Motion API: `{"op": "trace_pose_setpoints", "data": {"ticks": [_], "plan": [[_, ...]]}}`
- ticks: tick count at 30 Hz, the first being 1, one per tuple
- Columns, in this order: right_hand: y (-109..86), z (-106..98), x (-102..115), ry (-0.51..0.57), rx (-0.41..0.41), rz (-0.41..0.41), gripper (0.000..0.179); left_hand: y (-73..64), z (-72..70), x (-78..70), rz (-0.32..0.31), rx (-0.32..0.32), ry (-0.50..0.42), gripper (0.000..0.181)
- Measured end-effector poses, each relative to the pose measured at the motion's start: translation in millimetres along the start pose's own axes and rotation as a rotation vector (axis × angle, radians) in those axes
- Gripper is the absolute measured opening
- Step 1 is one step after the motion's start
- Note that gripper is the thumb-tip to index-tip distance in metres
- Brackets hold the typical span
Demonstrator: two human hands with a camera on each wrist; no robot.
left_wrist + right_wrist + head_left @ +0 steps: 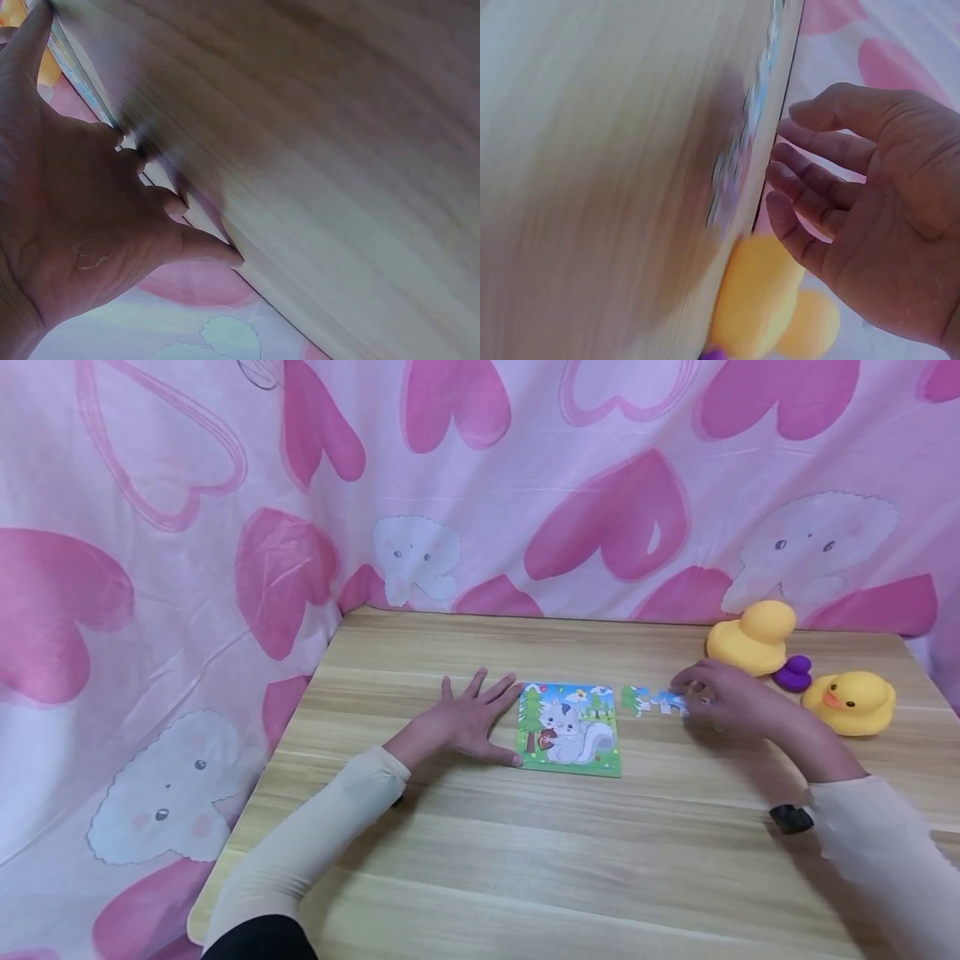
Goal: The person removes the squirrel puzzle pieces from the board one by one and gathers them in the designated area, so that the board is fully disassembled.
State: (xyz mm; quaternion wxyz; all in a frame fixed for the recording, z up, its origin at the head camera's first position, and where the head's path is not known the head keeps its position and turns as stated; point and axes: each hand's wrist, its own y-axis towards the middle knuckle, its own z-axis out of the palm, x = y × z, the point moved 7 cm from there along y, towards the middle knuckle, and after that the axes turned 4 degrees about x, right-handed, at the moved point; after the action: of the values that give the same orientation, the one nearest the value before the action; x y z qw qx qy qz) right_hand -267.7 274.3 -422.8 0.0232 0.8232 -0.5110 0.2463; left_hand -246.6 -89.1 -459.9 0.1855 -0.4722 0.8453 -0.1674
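Note:
A square squirrel picture puzzle [567, 731] lies on the wooden table. My left hand [474, 720] is at its left edge, fingers spread, thumb and a fingertip right at the border; the left wrist view shows this hand [82, 202] with fingertips down on the tabletop. To the right of the picture lies a group of jigsaw pieces [637, 700]. Over their right end hovers my right hand [731, 697], hiding some of them. In the right wrist view its fingers [810, 191] bend loosely with nothing between them, beside the pieces [731, 169].
At the back right stand two yellow rubber ducks, one facing away [750, 639] and one facing forward [851, 703]. A small purple duck [793, 673] sits between them. A pink heart-patterned curtain [465, 485] hangs behind the table [480, 860] and along its left side.

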Motion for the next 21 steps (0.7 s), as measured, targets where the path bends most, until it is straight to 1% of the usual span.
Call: {"op": "trace_pose_setpoints", "data": {"ticks": [4,8,13,17,19,21], "plan": [[11.1,8,21,0.041,0.01,-0.006,0.046,0.6,0.3,0.2,-0.002,-0.001,-0.002,0.125],[22.3,19,47,0.074,-0.012,-0.043,0.054,0.2,0.3,0.1,-0.004,0.004,0.005,0.125],[34.9,37,81,0.092,-0.027,-0.071,0.059,-0.1,0.3,0.4,-0.006,0.006,0.015,0.125],[42.0,53,104,0.118,-0.004,-0.074,0.059,0.6,0.5,0.4,-0.007,0.002,0.015,0.125],[43.7,61,115,0.135,0.016,-0.09,0.059,1.0,0.7,0.2,-0.005,0.001,0.015,0.125],[44.1,67,127,0.149,0.031,-0.128,0.059,1.5,0.7,-0.2,-0.003,0.001,0.014,0.125]]}}
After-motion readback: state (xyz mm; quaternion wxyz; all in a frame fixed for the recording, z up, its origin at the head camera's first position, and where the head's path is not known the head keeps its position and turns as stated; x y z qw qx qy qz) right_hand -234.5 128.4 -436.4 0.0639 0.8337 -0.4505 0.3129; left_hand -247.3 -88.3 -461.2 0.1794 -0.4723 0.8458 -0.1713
